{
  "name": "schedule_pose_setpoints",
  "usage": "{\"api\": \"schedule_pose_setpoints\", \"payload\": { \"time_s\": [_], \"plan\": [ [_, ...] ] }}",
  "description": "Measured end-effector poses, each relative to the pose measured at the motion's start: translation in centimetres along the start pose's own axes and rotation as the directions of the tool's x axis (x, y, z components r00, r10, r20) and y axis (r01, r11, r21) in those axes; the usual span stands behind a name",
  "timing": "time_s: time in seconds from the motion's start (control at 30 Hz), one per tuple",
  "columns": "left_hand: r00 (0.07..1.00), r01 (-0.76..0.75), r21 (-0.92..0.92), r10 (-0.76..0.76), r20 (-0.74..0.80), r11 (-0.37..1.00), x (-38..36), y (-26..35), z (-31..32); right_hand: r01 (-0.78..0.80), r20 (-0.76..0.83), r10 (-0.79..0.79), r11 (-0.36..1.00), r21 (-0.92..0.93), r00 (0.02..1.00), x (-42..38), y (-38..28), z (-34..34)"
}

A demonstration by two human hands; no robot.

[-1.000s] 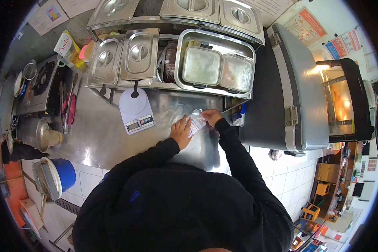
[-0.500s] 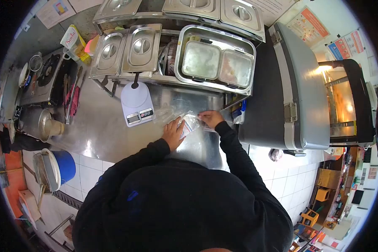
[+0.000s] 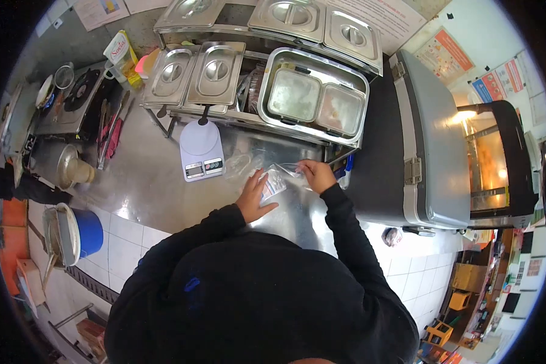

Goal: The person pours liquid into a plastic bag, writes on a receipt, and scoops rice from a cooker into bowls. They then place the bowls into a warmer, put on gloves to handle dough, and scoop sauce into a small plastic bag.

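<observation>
My left hand [image 3: 253, 199] lies flat with fingers spread on a packet of clear plastic bags [image 3: 274, 187] with blue and red print. My right hand [image 3: 317, 176] pinches the edge of a thin clear plastic bag [image 3: 290, 170], stretched between the hand and the packet. More crumpled clear plastic [image 3: 239, 164] rests on the steel counter [image 3: 158, 164] just beyond my left hand. To its left stands a white kitchen scale [image 3: 201, 148]; its display is too small to read.
Lidded steel pans [image 3: 215, 73] and a tray with two lidded containers [image 3: 294, 94] stand behind the counter. A large grey cooler [image 3: 434, 139] is on the right. At far left are a stove [image 3: 73, 100], a blue bucket [image 3: 90, 233] and another person's dark sleeve [image 3: 33, 187].
My right hand has moved to the right, drawing the plastic bag's edge away from the packet. My left hand stays on the packet, its thumb now spread. The camera view has shifted slightly.
</observation>
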State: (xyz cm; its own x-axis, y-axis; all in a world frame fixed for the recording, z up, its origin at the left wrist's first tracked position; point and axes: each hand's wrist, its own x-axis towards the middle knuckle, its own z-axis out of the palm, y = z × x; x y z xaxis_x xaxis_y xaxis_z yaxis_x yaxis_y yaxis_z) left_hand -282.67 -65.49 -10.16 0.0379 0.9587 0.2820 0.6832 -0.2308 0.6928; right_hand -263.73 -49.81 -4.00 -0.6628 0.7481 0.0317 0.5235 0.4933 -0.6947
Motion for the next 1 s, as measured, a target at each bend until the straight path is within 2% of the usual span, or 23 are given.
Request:
{"api": "schedule_pose_setpoints", "payload": {
  "time_s": [0.03, 0.07, 0.1, 0.13, 0.2, 0.23, 0.33, 0.43, 0.57, 0.67, 0.77, 0.8, 0.83, 0.87, 0.9, 0.97, 1.0],
  "plan": [
    [0.992, 0.106, -0.233, -0.120, -0.048, 0.967, 0.4, 0.7, 0.1, 0.020, -0.015, -0.019, 0.994, 0.108, 1.000, -0.5, -1.9, -1.1],
    [0.967, 0.188, -0.457, -0.245, -0.067, 0.869, 0.8, 1.4, 0.3, 0.014, 0.004, -0.015, 0.986, 0.168, 1.000, -0.9, -3.4, -1.9],
    [0.929, 0.242, -0.656, -0.365, -0.055, 0.715, 1.0, 1.8, 0.4, 0.006, 0.024, -0.011, 0.974, 0.228, 1.000, -1.4, -4.6, -2.5],
    [0.938, 0.274, -0.738, -0.341, 0.064, 0.616, 1.1, 1.5, -0.1, -0.006, 0.044, -0.007, 0.958, 0.287, 0.999, -1.7, -5.5, -2.8],
    [0.928, 0.363, -0.845, -0.239, 0.287, 0.393, 1.2, 0.7, -1.5, -0.022, 0.053, 0.004, 0.935, 0.353, 0.999, -1.9, -6.0, -2.7],
    [0.937, 0.305, -0.860, -0.290, 0.194, 0.409, 1.5, 2.9, -3.0, -0.027, 0.056, 0.006, 0.930, 0.368, 0.998, -1.9, -5.8, -2.3],
    [0.924, 0.323, -0.875, -0.318, 0.211, 0.360, 0.3, 3.3, -4.2, -0.037, 0.081, 0.001, 0.897, 0.441, 0.997, -1.8, -5.1, -0.3],
    [0.874, 0.341, -0.932, -0.408, 0.265, 0.125, -1.0, 3.4, -5.5, -0.030, 0.076, -0.005, 0.889, 0.458, 0.997, -1.8, -4.9, 1.8],
    [0.867, 0.383, -0.864, -0.450, 0.214, 0.327, -2.5, 2.3, -5.9, -0.041, 0.097, -0.006, 0.876, 0.481, 0.995, -1.3, -5.2, 4.1],
    [0.866, 0.390, -0.828, -0.465, 0.182, 0.402, -3.2, 0.6, -6.5, -0.039, 0.056, 0.021, 0.936, 0.350, 0.998, -0.5, -5.4, 5.5],
    [0.863, 0.391, -0.818, -0.477, 0.166, 0.422, -4.1, -1.7, -8.3, -0.206, -0.128, 0.231, 0.961, 0.186, 0.965, 1.3, -3.1, 6.9],
    [0.863, 0.386, -0.821, -0.480, 0.159, 0.421, -4.3, -2.3, -9.1, -0.184, -0.225, 0.169, 0.982, -0.044, 0.960, 1.6, -2.3, 7.5],
    [0.864, 0.379, -0.824, -0.481, 0.152, 0.421, -4.6, -2.9, -10.2, -0.174, -0.308, 0.085, 0.946, -0.274, 0.948, 1.4, -2.0, 8.0],
    [0.862, 0.397, -0.808, -0.478, 0.167, 0.435, -4.9, -3.6, -11.4, -0.178, -0.373, -0.020, 0.855, -0.488, 0.928, 1.5, -2.0, 8.8],
    [0.863, 0.411, -0.791, -0.473, 0.177, 0.453, -5.2, -4.2, -13.0, -0.175, -0.362, -0.072, 0.778, -0.604, 0.929, 1.6, -3.9, 9.6],
    [0.883, 0.385, -0.788, -0.440, 0.163, 0.480, -5.7, -5.7, -15.4, 0.163, -0.164, -0.213, 0.947, -0.277, 0.963, 2.6, -10.3, 9.6],
    [0.902, 0.362, -0.789, -0.400, 0.163, 0.496, -5.8, -6.3, -16.7, 0.153, -0.073, -0.149, 0.987, 0.050, 0.986, 2.6, -13.7, 10.7]
  ]
}}
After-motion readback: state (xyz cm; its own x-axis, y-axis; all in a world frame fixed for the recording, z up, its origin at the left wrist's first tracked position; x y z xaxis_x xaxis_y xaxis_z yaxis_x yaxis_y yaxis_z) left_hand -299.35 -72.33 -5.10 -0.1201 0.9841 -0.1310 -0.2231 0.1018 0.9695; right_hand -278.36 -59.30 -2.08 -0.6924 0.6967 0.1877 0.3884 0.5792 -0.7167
